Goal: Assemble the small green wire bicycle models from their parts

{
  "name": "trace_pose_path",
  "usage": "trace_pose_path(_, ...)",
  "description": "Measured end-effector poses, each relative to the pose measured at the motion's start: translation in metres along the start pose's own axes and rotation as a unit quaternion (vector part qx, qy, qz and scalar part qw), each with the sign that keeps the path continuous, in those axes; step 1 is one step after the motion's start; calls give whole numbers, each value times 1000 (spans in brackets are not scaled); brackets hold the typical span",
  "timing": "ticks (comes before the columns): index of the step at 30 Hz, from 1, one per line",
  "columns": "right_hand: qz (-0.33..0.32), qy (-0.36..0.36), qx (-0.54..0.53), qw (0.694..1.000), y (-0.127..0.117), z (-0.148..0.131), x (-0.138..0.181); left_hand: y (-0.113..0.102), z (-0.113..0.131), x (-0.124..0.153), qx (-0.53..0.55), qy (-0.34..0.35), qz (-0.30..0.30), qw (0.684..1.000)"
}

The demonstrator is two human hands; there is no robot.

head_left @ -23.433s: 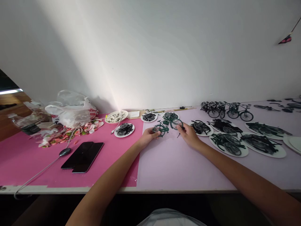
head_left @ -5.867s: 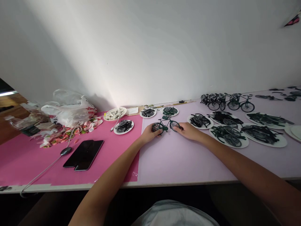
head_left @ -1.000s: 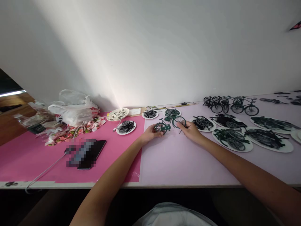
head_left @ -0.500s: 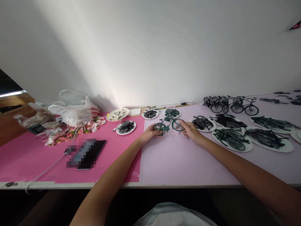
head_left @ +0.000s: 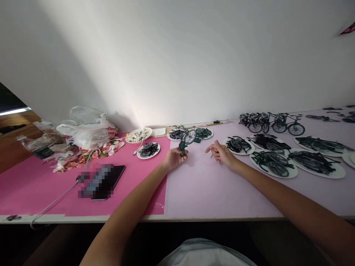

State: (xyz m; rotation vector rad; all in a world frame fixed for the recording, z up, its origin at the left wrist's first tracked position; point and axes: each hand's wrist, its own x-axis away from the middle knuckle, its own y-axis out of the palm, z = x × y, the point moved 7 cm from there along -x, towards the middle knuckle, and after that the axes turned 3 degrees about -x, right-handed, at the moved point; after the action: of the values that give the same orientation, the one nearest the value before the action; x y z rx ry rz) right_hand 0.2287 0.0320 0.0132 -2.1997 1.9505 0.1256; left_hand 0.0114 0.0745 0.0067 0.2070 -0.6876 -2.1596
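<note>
Green model bicycle [head_left: 186,139] is held in the left hand [head_left: 173,159], which closes around the rear end of it. The bicycle is lifted off the tabletop [head_left: 210,195] and stands steeply tilted, with its other wheel up and toward the wall. It is above the border where the pink sheet [head_left: 41,188] meets the lilac sheet [head_left: 249,192].

The right hand [head_left: 222,154] rests on the lilac sheet, near the bicycle but apart from it. Its fingers are half curled and point to the left. A thin small stick [head_left: 211,156] shows just under the fingers; whether the hand grips it, I cannot tell.

Behind the bicycle are small white plates with dark parts, one [head_left: 149,150] on the pink sheet and one with green parts [head_left: 205,133] close to the wall. To the right, larger plates [head_left: 270,163] carry bicycle pieces, and a row of finished bicycles [head_left: 273,123] stands near the wall. On the pink sheet lie a dark phone [head_left: 97,178] and, further left, a plastic bag [head_left: 83,130].
</note>
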Motion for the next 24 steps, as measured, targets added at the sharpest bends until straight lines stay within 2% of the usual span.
trace_pose_path(7,-3,0,-1,1000,0,4,-1,1,-8,-1,33,-33,-9,999)
trace_pose_path(12,1,2,2,1000,1,3,0,9,-6,4,72,-45,-22,996)
trace_pose_path(18,-1,-7,33,999,2,-2,3,13,-4,6,50,-42,-18,998)
trace_pose_path(24,-8,-6,36,999,4,-3,4,6,-8,0,43,-37,-35,998)
